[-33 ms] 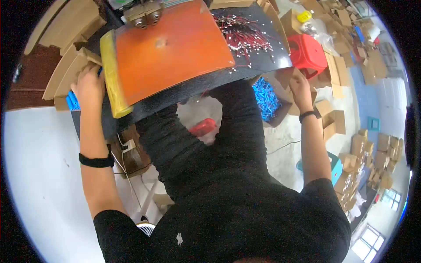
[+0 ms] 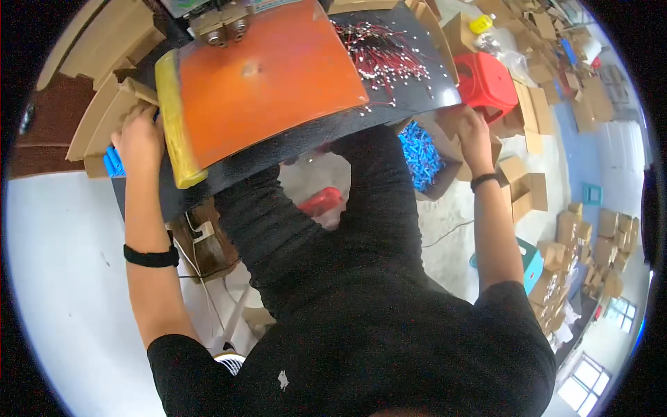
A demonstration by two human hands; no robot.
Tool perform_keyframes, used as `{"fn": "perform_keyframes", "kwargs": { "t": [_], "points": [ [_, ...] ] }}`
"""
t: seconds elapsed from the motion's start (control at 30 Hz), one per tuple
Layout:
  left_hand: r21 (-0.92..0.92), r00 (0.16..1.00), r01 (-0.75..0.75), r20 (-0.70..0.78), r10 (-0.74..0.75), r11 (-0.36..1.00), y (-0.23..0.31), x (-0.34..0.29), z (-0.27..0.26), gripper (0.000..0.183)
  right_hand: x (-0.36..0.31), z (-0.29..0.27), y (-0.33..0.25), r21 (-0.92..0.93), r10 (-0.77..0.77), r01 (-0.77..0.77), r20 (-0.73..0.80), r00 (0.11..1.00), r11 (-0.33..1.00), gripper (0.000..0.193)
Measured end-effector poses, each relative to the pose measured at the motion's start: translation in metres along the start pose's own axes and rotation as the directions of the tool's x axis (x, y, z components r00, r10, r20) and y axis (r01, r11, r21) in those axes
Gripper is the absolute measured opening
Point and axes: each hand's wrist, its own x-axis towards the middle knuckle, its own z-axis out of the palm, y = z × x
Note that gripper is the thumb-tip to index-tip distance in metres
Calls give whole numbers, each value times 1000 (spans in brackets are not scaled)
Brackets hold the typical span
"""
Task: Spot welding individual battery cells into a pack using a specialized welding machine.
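Workshop floor [image 2: 445, 217]: pale, spread below the right hand [image 2: 476, 139].
Black table [image 2: 285, 147]: between both hands.
Cardboard carton [image 2: 97, 132]: against the left hand's [image 2: 139, 142] outer side.
Blue cylinders [image 2: 113, 163]: just left of the left hand; a light touch, clear of the yellow strip [image 2: 175, 121], seems wise.
Left pose: forearm extended, fingers bent; grip hidden, cannot tell.
Right pose: fingers curled, elbow slightly bent; pinch unclear.

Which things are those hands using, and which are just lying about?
Probably in use:
blue cylinders, by the left hand
box of blue pieces, near the right hand
red wires and orange sheet, on the table

Probably just lying about:
red stool
teal bin
open cardboard box on the floor
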Motion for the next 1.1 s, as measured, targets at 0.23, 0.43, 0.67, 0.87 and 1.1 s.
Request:
{"fn": "perform_keyframes", "kwargs": {
  "t": [0.23, 0.43, 0.67, 0.87, 1.1],
  "points": [
    [6, 996, -90, -19, 90, 996, 0, -4, 3, 31, 77, 21, -119, 51, -288, 296, -133, 948, 954, 20],
    [40, 993, -101, -50, 102, 994, 1, -7, 3, 30, 107, 42, -113, -168, -281, 293, 96, 955, 941, 20],
    [-10, 998, 36, -42, -36, 999, -4, 6, 7, 34, 108, 55, -111, -91, -367, 363, -34, 929, 927, 13],
    [-5, 974, 164, 161, -161, 986, -4, 7, -48, 39, 114, 26, -121, -82, -345, 340, -68, 936, 937, 13],
    [-474, 959, -225, -261, 108, 851, 63, -40, -94, 19, 107, -10, -173, 402, -284, 347, -208, 936, 847, 11]
  ]
}}
